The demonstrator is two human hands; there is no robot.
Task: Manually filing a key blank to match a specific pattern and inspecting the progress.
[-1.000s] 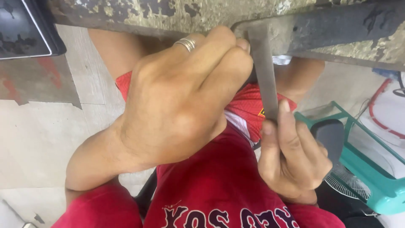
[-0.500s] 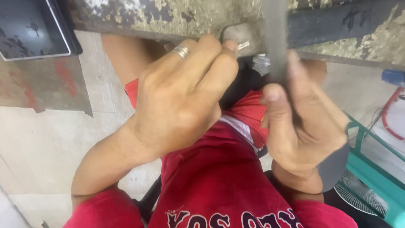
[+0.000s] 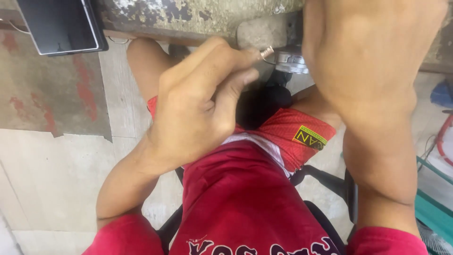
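Tablet [image 3: 61, 26]: dark, flat, at the top left corner, lying on the bench edge, well apart from both hands.
Floor [image 3: 52, 156]: pale concrete with worn red patches, seen below the bench on the left.
Left hand [image 3: 198, 104]: curled, fingers bent inward; thumb and forefinger tips pinch a small metal piece at the bench's underside.
Metal piece [image 3: 267, 51]: short, silvery, thin wire loop beside it; held at the left hand's fingertips, just under the bench edge and touching or nearly touching the round fitting.
Round fitting [image 3: 291, 62]: silvery disc-like part under the bench, between the two hands, partly hidden by the right hand.
Bench [image 3: 198, 14]: rough, flaking grey surface running across the top.
Shirt [image 3: 245, 198]: red, filling the lower middle; red shorts above it over the lap.
Right hand [image 3: 373, 61]: raised close to the camera, back toward us, blurred; its fingers are hidden, so I cannot tell whether it grips anything.
Chair [image 3: 325, 182]: black frame showing beside the lap.
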